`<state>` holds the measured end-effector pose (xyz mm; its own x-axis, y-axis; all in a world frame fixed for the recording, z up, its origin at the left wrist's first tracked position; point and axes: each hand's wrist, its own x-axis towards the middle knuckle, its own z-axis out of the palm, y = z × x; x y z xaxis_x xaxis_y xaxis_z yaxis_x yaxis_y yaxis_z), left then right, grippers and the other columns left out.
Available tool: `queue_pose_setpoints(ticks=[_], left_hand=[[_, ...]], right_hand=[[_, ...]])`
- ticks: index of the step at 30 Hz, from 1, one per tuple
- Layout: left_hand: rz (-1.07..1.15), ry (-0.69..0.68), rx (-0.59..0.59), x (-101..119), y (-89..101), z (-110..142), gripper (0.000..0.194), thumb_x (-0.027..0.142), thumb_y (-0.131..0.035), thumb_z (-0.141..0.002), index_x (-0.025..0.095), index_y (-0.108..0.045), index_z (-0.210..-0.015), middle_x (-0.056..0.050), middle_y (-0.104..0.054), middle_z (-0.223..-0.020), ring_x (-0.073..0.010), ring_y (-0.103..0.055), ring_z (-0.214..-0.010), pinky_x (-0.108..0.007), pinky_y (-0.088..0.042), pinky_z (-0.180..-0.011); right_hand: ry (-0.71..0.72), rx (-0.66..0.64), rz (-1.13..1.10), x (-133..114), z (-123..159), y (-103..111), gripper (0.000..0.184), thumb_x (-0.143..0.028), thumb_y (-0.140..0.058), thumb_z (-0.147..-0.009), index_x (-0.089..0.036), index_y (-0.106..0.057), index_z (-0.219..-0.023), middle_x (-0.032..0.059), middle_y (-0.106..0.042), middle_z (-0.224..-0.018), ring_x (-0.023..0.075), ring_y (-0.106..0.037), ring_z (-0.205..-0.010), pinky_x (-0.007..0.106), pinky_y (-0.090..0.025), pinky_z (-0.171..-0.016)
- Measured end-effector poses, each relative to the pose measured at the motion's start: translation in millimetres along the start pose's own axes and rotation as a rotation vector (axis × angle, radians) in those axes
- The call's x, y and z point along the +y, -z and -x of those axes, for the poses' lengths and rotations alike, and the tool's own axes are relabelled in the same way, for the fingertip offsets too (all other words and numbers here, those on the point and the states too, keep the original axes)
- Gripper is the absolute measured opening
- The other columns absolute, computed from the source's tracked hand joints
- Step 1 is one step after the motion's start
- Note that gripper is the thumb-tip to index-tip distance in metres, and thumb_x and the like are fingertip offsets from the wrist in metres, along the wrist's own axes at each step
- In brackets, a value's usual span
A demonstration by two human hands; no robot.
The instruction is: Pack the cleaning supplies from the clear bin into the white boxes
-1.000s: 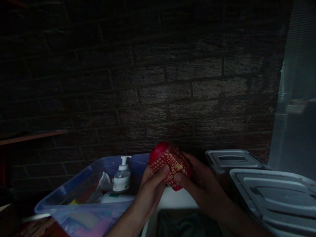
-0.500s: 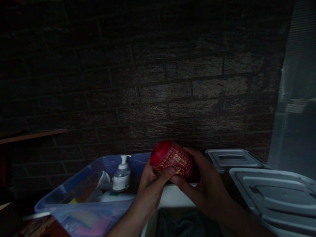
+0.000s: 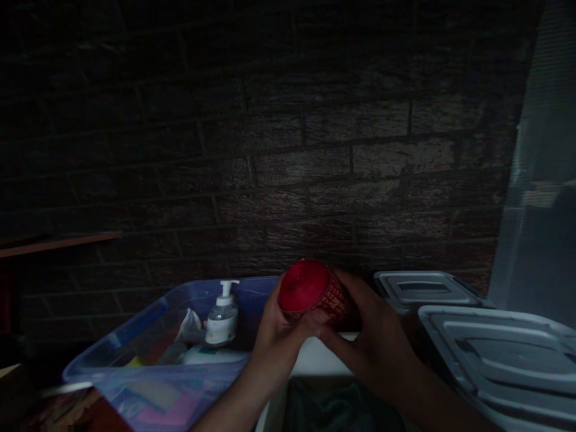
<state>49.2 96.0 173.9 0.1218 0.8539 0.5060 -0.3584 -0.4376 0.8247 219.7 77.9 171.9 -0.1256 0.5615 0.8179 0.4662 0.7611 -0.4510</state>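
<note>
Both my hands hold a short red cylinder (image 3: 306, 285) with gold lettering on its side; its exact kind I cannot tell. Its bright red round end is tilted toward me. My left hand (image 3: 279, 333) wraps the left side, thumb across the front. From the right, my right hand (image 3: 371, 330) grips the printed side, its thumb beside the left thumb. Below the hands is a white bin (image 3: 321, 358) with dark cloth (image 3: 337, 405) inside.
At the left stands a translucent blue tub (image 3: 153, 375) holding a pump bottle (image 3: 222, 318) and other items. Two bins with grey lids (image 3: 504, 354) are on the right. A dark brick wall (image 3: 288, 150) rises behind, and a wooden ledge (image 3: 63, 245) juts in at left.
The red cylinder has been tipped in my hands, so its round end now faces me more and less of the gold lettering shows. Both hands stay in nearly the same place.
</note>
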Motion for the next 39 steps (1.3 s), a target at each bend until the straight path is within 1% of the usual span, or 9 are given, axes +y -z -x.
queue_pose_setpoints(ticks=[7, 13, 18, 21, 24, 28, 31, 36, 39], left_hand=[[-0.087, -0.069, -0.003, 3, -5.5, 2, 0.073, 0.019, -0.093, -0.067, 0.025, -0.062, -0.133, -0.008, -0.073, -0.126, -0.0295, -0.069, -0.116, -0.036, -0.054, -0.100], [-0.031, -0.050, 0.079, 1, -17.8, 7, 0.111, 0.017, -0.097, -0.059, 0.030, -0.038, -0.152, -0.010, -0.068, -0.136, -0.0317, -0.066, -0.123, -0.039, -0.053, -0.103], [0.102, 0.005, 0.067, -3, -12.4, 3, 0.080, 0.026, -0.086, -0.080, 0.029, -0.045, -0.149, -0.008, -0.067, -0.139, -0.0267, -0.062, -0.129, -0.036, -0.049, -0.108], [0.261, 0.097, 0.078, -2, -7.5, -1, 0.052, 0.037, -0.077, -0.090, 0.025, -0.061, -0.138, -0.009, -0.072, -0.130, -0.0284, -0.064, -0.126, -0.039, -0.050, -0.108], [0.322, 0.139, 0.099, 0, -4.4, -2, 0.040, 0.044, -0.079, -0.086, 0.022, -0.072, -0.119, -0.008, -0.077, -0.115, -0.0273, -0.071, -0.109, -0.038, -0.056, -0.096], [0.260, 0.115, 0.112, 0, -2.2, -1, 0.038, 0.035, -0.091, -0.073, 0.018, -0.075, -0.104, -0.006, -0.078, -0.097, -0.0214, -0.074, -0.084, -0.030, -0.059, -0.077], [0.239, 0.130, 0.165, 0, -1.2, -1, 0.046, 0.029, -0.090, -0.073, 0.018, -0.073, -0.114, -0.007, -0.078, -0.094, -0.0234, -0.075, -0.085, -0.031, -0.060, -0.076], [0.256, 0.201, 0.157, 1, -1.0, 2, 0.053, 0.026, -0.087, -0.074, 0.017, -0.070, -0.123, -0.010, -0.079, -0.097, -0.0309, -0.076, -0.097, -0.039, -0.061, -0.085], [0.258, 0.193, 0.079, 3, -0.7, 6, 0.057, 0.030, -0.086, -0.073, 0.016, -0.070, -0.125, -0.011, -0.079, -0.099, -0.0336, -0.075, -0.099, -0.042, -0.061, -0.088]], right_hand=[[0.034, 0.014, -0.035, 2, 2, 6, 0.050, -0.027, -0.077, -0.090, -0.032, -0.058, -0.136, 0.0028, -0.070, -0.124, 0.0231, -0.069, -0.109, 0.034, -0.058, -0.093], [0.032, 0.065, 0.150, 10, 6, 3, 0.049, -0.025, -0.078, -0.083, -0.027, -0.058, -0.127, 0.0048, -0.070, -0.115, 0.0276, -0.068, -0.102, 0.042, -0.058, -0.086], [0.071, 0.103, 0.196, 6, 3, -1, 0.054, -0.038, -0.079, -0.087, -0.025, -0.057, -0.134, 0.0101, -0.065, -0.122, 0.0305, -0.064, -0.111, 0.047, -0.057, -0.092], [0.069, 0.008, 0.077, 0, 2, 1, 0.057, -0.031, -0.071, -0.094, -0.029, -0.052, -0.148, 0.0089, -0.058, -0.139, 0.0277, -0.057, -0.125, 0.043, -0.053, -0.104], [0.097, -0.105, 0.017, -5, 3, 3, 0.053, -0.025, -0.060, -0.101, -0.031, -0.049, -0.153, 0.0065, -0.055, -0.144, 0.0247, -0.053, -0.131, 0.041, -0.051, -0.109], [0.171, -0.189, 0.051, -8, 4, 7, 0.057, -0.022, -0.061, -0.100, -0.032, -0.046, -0.155, 0.0054, -0.051, -0.148, 0.0243, -0.048, -0.136, 0.043, -0.045, -0.116], [0.176, -0.184, 0.016, -9, 6, 9, 0.057, -0.018, -0.063, -0.096, -0.030, -0.052, -0.151, 0.0053, -0.054, -0.145, 0.0245, -0.051, -0.133, 0.043, -0.047, -0.115], [-0.028, 0.108, -0.210, -1, 9, -1, 0.032, -0.021, -0.061, -0.098, -0.029, -0.063, -0.128, 0.0061, -0.066, -0.118, 0.0208, -0.067, -0.103, 0.030, -0.064, -0.078], [-0.154, 0.067, -0.333, 5, 10, -7, 0.045, -0.031, -0.067, -0.097, -0.027, -0.055, -0.140, 0.0095, -0.067, -0.124, 0.0236, -0.070, -0.106, 0.033, -0.066, -0.079]])
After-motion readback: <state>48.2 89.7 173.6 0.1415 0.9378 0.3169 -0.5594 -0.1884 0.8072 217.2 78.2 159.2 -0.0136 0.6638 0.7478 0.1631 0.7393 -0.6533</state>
